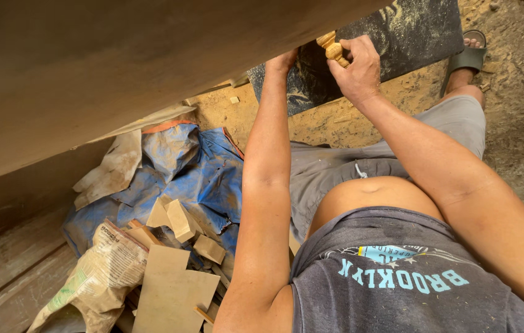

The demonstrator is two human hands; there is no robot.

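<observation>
Hands work at the far edge of the view, just below the edge of a big brown board (120, 74) that fills the upper left. The right hand (356, 68) has its fingers (360, 46) curled tight around a small turned wooden piece (332, 48), light tan with rounded ridges, whose knobbed end sticks out to the left of the fist. The left hand (283, 60) reaches up beside it and is mostly hidden by the board, so I cannot tell whether its fingers are spread or closed; it sits just left of the wooden piece. Behind both hands lies a dark mat (397, 37) dusted with sawdust on the dirt floor (515, 123). A foot in a sandal (468, 58) shows at far right. At near left, a blue tarp (200, 166), flat wood offcuts (172, 283) and a crumpled sack (98, 277) are piled together
</observation>
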